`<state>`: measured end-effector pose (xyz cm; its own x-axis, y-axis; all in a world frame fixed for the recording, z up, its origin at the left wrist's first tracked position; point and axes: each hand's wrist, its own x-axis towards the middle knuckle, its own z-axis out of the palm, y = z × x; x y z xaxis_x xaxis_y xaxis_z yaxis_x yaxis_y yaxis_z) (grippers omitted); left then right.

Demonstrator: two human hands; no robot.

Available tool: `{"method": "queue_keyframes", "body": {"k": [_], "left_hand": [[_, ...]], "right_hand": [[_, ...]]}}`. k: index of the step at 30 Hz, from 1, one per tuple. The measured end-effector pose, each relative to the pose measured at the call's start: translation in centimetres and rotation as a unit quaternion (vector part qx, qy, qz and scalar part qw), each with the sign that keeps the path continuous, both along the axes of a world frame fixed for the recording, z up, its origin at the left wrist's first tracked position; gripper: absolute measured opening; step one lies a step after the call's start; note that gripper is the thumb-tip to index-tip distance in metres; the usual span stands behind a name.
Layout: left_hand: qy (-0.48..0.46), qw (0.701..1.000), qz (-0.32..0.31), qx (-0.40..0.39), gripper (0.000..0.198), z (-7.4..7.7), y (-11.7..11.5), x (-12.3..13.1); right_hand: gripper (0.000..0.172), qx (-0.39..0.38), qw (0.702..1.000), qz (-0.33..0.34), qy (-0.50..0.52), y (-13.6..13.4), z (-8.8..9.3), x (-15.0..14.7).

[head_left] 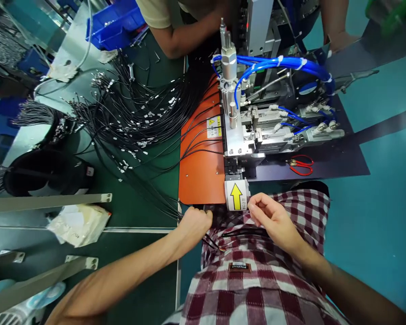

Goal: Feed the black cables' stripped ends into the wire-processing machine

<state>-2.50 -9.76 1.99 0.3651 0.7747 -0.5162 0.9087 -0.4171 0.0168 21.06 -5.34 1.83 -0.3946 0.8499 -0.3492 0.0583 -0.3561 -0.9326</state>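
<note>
My left hand (pixel 196 224) is closed around a few thin black cables (pixel 169 208) just off the front edge of the orange plate (pixel 203 183). Their ends stick out below the fist, above my lap. Beside the white block with a yellow arrow (pixel 236 197) is my right hand (pixel 268 216), its thumb and index finger brought close together; anything between them is too small to make out. Several black cables lie across the orange plate, their ends at the metal machine (pixel 235 117). A large bundle of black cables (pixel 148 117) with white connectors spreads over the green table.
Red-handled pliers (pixel 301 164) lie on the dark base plate at right. Blue bins (pixel 116 25) stand at the back left, a black bucket (pixel 50 169) at the left. A co-worker's arm (pixel 189 38) rests beyond the table. Blue air hoses (pixel 291 63) arch above the machine.
</note>
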Motion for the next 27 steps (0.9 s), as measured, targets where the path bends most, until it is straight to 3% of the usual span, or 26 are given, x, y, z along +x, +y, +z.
{"method": "queue_keyframes", "body": {"k": [3, 5, 7, 9, 11, 14, 18, 21, 24, 27], "left_hand": [[-0.038, 0.999, -0.015, 0.025, 0.015, 1.8, 0.3, -0.9], [-0.148, 0.982, -0.004, 0.116, 0.015, 4.1, 0.3, -2.5], [-0.212, 0.952, 0.055, 0.212, 0.022, 5.8, 0.5, -3.7], [-0.208, 0.926, 0.098, 0.298, 0.021, 6.3, 1.3, -3.9], [-0.192, 0.917, 0.103, 0.334, 0.018, 5.5, 2.4, -3.0], [-0.184, 0.922, 0.077, 0.333, 0.020, 3.3, 4.0, -1.0], [-0.219, 0.920, 0.052, 0.320, 0.020, 1.8, 4.2, 0.4], [-0.270, 0.927, 0.059, 0.254, 0.019, 2.1, 3.4, 0.9], [-0.307, 0.933, 0.108, 0.155, 0.018, 3.0, 3.4, 1.7], [-0.392, 0.905, 0.159, 0.032, 0.018, 3.7, 4.9, 2.9]], "right_hand": [[0.022, 0.021, 0.999, 0.001, -0.025, -0.2, 0.3, 0.6], [0.020, 0.020, 0.999, -0.003, -0.028, 0.0, 0.5, 1.0], [0.016, 0.008, 1.000, 0.002, -0.009, 0.6, 0.8, 1.0], [0.020, 0.006, 1.000, 0.010, 0.022, 1.4, 1.2, 0.5], [0.031, 0.026, 0.998, 0.026, 0.047, 2.2, 1.5, -0.4], [0.036, 0.040, 0.997, 0.027, 0.066, 3.2, 1.4, -1.5], [0.023, 0.015, 0.996, -0.048, 0.074, 3.7, 0.6, -1.9], [0.020, -0.016, 0.995, -0.063, 0.082, 3.6, 0.1, -1.7], [0.016, -0.018, 0.996, -0.043, 0.080, 3.6, 0.0, -1.7], [0.013, 0.007, 0.997, -0.028, 0.072, 3.9, 0.2, -1.7]]}}
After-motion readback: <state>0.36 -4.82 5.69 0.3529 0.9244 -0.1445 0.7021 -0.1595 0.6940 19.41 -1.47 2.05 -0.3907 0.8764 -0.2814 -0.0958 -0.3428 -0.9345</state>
